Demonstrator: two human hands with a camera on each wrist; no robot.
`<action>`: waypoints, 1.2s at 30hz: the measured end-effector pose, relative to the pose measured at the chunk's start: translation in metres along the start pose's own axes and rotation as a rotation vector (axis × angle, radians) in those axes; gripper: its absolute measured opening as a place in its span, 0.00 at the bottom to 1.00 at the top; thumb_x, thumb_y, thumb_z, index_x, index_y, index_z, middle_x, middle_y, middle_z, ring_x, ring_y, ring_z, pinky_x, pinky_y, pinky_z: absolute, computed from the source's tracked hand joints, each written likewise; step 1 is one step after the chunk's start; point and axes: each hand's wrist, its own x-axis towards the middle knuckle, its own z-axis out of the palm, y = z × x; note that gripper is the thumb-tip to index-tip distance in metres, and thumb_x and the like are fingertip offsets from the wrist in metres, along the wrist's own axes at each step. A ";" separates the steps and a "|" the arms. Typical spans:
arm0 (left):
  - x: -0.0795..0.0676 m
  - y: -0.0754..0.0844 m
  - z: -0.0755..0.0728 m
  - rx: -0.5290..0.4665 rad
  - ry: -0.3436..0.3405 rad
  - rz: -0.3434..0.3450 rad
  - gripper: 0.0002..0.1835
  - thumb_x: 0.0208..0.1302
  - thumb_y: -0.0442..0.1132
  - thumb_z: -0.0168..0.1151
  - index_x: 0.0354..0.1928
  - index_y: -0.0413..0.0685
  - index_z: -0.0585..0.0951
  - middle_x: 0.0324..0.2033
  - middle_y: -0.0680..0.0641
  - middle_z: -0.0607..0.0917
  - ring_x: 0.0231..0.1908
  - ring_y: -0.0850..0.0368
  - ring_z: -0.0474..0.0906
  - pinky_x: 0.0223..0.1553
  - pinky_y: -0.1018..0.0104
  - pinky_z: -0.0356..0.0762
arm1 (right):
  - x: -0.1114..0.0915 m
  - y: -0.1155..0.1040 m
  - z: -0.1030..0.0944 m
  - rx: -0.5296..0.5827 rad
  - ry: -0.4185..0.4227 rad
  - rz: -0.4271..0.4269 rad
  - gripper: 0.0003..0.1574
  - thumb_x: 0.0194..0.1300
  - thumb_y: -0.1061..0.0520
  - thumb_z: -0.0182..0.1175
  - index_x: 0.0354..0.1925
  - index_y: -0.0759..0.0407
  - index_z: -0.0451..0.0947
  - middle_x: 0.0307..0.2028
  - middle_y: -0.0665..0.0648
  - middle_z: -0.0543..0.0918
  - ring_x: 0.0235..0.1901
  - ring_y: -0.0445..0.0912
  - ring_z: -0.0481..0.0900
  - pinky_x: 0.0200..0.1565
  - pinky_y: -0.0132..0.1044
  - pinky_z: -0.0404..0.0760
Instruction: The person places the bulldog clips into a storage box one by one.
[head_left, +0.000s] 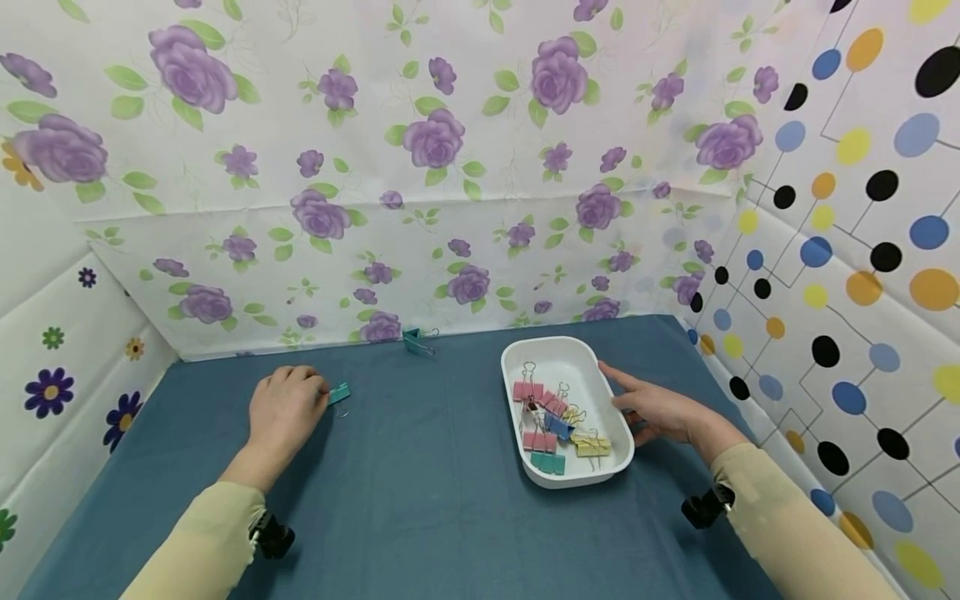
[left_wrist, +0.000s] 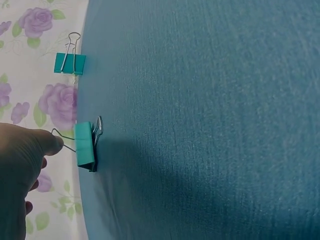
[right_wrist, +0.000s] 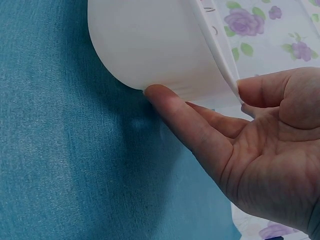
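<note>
My left hand [head_left: 288,404] pinches one wire handle of a teal binder clip [head_left: 339,393] at the left of the table. In the left wrist view, thumb and fingers meet on that handle while the clip's body [left_wrist: 85,145] juts out past them. My right hand [head_left: 663,410] grips the right side of a white tray [head_left: 558,348], thumb at the rim and fingers low on the outer wall, as the right wrist view shows. Inside the tray lie several binder clips: pink [head_left: 539,442], yellow [head_left: 592,446], blue [head_left: 558,426] and teal [head_left: 547,463].
Another teal binder clip [head_left: 417,342] lies at the table's back edge, against the flowered wall covering [head_left: 435,250]. A blue cloth [head_left: 420,517] covers the table. A dotted covering [head_left: 847,333] rises close by on the right.
</note>
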 end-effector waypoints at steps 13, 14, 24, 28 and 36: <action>0.002 -0.004 -0.010 -0.018 0.057 0.025 0.04 0.59 0.33 0.76 0.35 0.43 0.88 0.42 0.39 0.86 0.48 0.37 0.79 0.48 0.39 0.76 | -0.001 0.000 0.001 0.009 0.006 0.000 0.45 0.82 0.53 0.47 0.82 0.29 0.35 0.74 0.70 0.57 0.56 0.60 0.79 0.44 0.56 0.85; 0.002 -0.004 -0.011 -0.019 0.059 0.026 0.04 0.59 0.33 0.76 0.35 0.44 0.88 0.42 0.39 0.86 0.48 0.37 0.79 0.48 0.39 0.76 | -0.001 0.000 0.001 0.010 0.006 0.001 0.45 0.82 0.53 0.47 0.82 0.29 0.35 0.73 0.70 0.57 0.56 0.60 0.79 0.44 0.56 0.86; 0.004 -0.001 -0.021 -0.032 0.056 0.020 0.04 0.61 0.35 0.75 0.37 0.46 0.88 0.44 0.40 0.86 0.49 0.37 0.78 0.49 0.38 0.75 | -0.002 -0.002 0.003 0.008 0.010 0.000 0.45 0.82 0.53 0.47 0.82 0.30 0.35 0.73 0.70 0.59 0.55 0.60 0.80 0.43 0.55 0.86; 0.005 0.003 -0.024 -0.054 0.068 0.020 0.04 0.61 0.36 0.75 0.37 0.47 0.88 0.45 0.41 0.85 0.50 0.37 0.78 0.50 0.38 0.74 | -0.003 -0.002 0.003 0.004 0.011 0.000 0.45 0.82 0.53 0.47 0.82 0.29 0.35 0.72 0.70 0.59 0.55 0.59 0.80 0.43 0.55 0.86; 0.011 0.017 -0.035 -0.091 0.095 0.046 0.04 0.61 0.36 0.75 0.37 0.48 0.88 0.45 0.42 0.85 0.51 0.38 0.77 0.51 0.37 0.74 | -0.003 -0.001 0.003 0.008 0.015 0.000 0.45 0.82 0.53 0.47 0.82 0.29 0.36 0.72 0.70 0.60 0.54 0.59 0.80 0.43 0.55 0.86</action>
